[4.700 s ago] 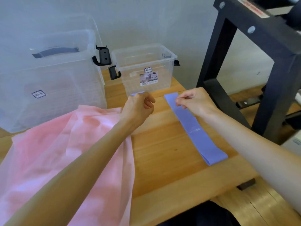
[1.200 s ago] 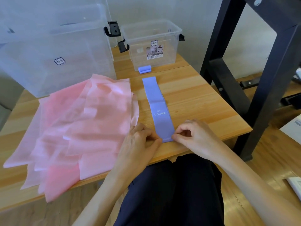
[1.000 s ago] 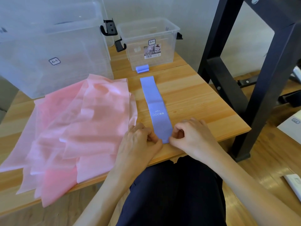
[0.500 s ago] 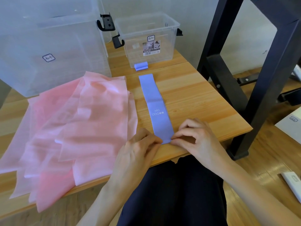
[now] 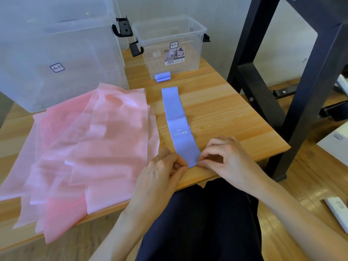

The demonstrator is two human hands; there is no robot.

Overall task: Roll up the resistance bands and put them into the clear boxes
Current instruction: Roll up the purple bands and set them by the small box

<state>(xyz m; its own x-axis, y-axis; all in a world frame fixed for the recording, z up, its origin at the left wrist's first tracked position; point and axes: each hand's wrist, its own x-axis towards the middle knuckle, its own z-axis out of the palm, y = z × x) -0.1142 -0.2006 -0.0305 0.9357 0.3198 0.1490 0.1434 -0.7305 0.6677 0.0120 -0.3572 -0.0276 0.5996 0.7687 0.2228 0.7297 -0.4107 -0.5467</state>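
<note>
A flat lavender resistance band (image 5: 177, 121) lies lengthwise on the wooden table (image 5: 226, 110), printed side up. Its near end sits close to the table's front edge. My left hand (image 5: 165, 170) pinches the left corner of that end and my right hand (image 5: 222, 159) pinches the right corner. A rolled lavender band (image 5: 163, 76) rests on the table in front of the small clear box (image 5: 169, 46), which stands open with black latches. A large clear box (image 5: 56, 49) stands at the back left.
A pile of thin pink sheets (image 5: 84, 151) covers the left half of the table and hangs over its front edge. A black metal frame (image 5: 263, 76) stands right of the table. White objects (image 5: 337, 210) lie on the wooden floor at right.
The band was turned to lie lengthwise toward me. Both hands moved from its far end to its near end, where their fingers keep working the corners; the end has barely moved in the last second.
</note>
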